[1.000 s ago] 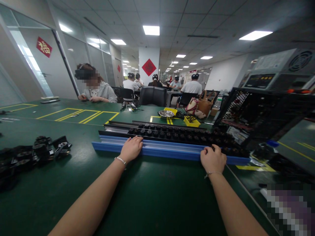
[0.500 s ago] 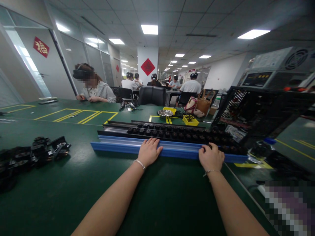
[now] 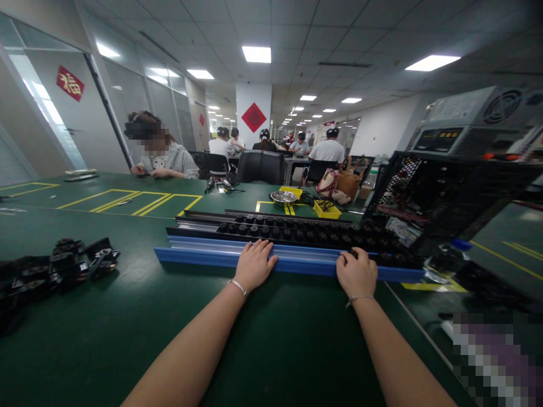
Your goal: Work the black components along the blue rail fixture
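Note:
A long blue channel rail (image 3: 203, 255) lies crosswise in front of me, with a pale strip along its inside. My left hand (image 3: 253, 265) rests on its middle, fingers stretched out flat over the near wall. Farther right, my right hand (image 3: 357, 272) has its thumb and fingers curled over the rail, closed on a small black part (image 3: 353, 252) that is mostly hidden. Behind the blue rail, black rails carry rows of small round black modules (image 3: 275, 233). More black modules (image 3: 396, 257) sit toward the blue rail's right end.
Loose black parts with copper pieces (image 3: 68, 265) lie at left on the green table (image 3: 127, 339). Right stand an open computer case (image 3: 445, 192) and a bottle with a blue cap (image 3: 447, 260). Beyond are a metal bowl (image 3: 283, 196), yellow trays (image 3: 326, 210) and a seated person (image 3: 163, 152).
My right hand has shifted slightly left along the blue rail, its fingers now curled over the black part. My left hand stays in the same place on the rail.

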A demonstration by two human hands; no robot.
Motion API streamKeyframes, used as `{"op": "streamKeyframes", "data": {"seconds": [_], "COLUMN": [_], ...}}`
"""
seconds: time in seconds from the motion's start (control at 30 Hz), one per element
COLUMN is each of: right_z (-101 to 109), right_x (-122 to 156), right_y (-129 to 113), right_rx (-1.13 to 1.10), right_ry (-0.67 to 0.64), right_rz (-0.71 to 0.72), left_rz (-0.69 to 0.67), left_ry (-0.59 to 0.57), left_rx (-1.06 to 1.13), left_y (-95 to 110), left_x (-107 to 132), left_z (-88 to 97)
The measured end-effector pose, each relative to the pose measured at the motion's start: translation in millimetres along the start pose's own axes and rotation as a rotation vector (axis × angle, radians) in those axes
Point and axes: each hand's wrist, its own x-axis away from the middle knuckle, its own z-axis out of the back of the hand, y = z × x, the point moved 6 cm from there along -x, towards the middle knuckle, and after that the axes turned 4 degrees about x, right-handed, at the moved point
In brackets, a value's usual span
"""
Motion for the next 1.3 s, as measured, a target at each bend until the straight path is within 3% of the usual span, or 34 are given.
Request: {"op": "streamKeyframes", "data": {"seconds": [0.43,1.3], "right_z": [1,6], "right_x": [2,11], "right_y": [-4,-33], "right_rx": [0.01,-0.009], "right_ry": [0.011,-0.04], "right_rz": [0.008,0.158], "left_rz": [-0.009,-0.003], "left_ry": [0.01,0.017], "left_rx": [-0.001,-0.013], "left_y": [0,1], "left_x": [1,2], "left_z": [0.3,0.6]}}
